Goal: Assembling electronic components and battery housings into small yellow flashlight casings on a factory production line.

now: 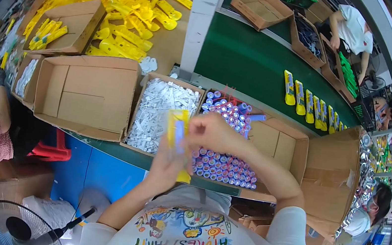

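A long yellow plastic casing (171, 128), blurred by motion, stands roughly upright in my left hand (165, 166), whose fingers are wrapped round it. Inside the casing lies a purple-blue cylindrical cell (179, 134). My right hand (217, 133) is beside the casing's upper part, fingers bent together; whatever they pinch, if anything, is hidden. Under the hands are a carton of small whitish flat parts (158, 104) and a carton packed with purple cylindrical cells (227, 168), some with red wires.
A cardboard box (84, 94) stands at the left. Yellow casings (131, 13) are heaped behind it. Several filled casings (311, 106) line the green belt (236, 53) at the far right, past a white post (201, 23). Co-workers sit at both sides; a fan (23, 228) stands lower left.
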Available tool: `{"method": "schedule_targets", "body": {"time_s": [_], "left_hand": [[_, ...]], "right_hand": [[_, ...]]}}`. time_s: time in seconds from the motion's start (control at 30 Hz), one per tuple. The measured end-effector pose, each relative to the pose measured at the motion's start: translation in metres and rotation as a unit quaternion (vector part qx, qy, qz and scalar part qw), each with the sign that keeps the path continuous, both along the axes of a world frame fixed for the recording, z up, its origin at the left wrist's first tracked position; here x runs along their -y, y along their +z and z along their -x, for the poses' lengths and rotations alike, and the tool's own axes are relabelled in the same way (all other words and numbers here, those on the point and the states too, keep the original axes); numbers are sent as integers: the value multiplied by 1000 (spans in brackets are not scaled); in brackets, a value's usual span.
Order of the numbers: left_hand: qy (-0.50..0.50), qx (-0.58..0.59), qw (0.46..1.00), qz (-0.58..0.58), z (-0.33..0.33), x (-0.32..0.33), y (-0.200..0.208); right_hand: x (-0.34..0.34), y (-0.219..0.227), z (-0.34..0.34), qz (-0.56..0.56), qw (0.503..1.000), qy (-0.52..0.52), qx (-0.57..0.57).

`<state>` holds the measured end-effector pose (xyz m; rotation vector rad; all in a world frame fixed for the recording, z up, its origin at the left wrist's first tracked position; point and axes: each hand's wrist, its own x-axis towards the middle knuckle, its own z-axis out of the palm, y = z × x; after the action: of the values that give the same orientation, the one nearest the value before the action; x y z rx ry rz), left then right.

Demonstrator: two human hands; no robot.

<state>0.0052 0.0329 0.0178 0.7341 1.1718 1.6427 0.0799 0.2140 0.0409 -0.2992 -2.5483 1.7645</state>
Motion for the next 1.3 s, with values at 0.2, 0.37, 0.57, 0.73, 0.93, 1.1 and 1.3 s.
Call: {"method": "schedule_targets", "body": {"time_s": [0.2, 0.37, 0.57, 0.73, 0.93, 1.1, 1.3], "left_hand": [[115, 50, 991, 37, 18, 21, -9], [96, 46, 994, 2, 14, 31, -14], [59, 41, 997, -1, 7, 29, -15], [43, 20, 999, 1, 2, 26, -12], [5, 166, 986, 4, 8, 26, -11], [18, 47, 999, 2, 3, 22, -14], [-11, -50, 998, 21, 3, 17, -8]], "right_hand": [[-38, -34, 75, -479, 856, 160, -106], [-35, -1, 62, -409, 887, 183, -113], [-17, 18, 29, -189, 976, 25, -103], [-9, 8, 19, -38, 995, -65, -69], [-1, 19, 17, 165, 983, -79, 4], [10, 14, 13, -226, 953, -113, -166], [17, 16, 6, -38, 992, -115, -36]]}}
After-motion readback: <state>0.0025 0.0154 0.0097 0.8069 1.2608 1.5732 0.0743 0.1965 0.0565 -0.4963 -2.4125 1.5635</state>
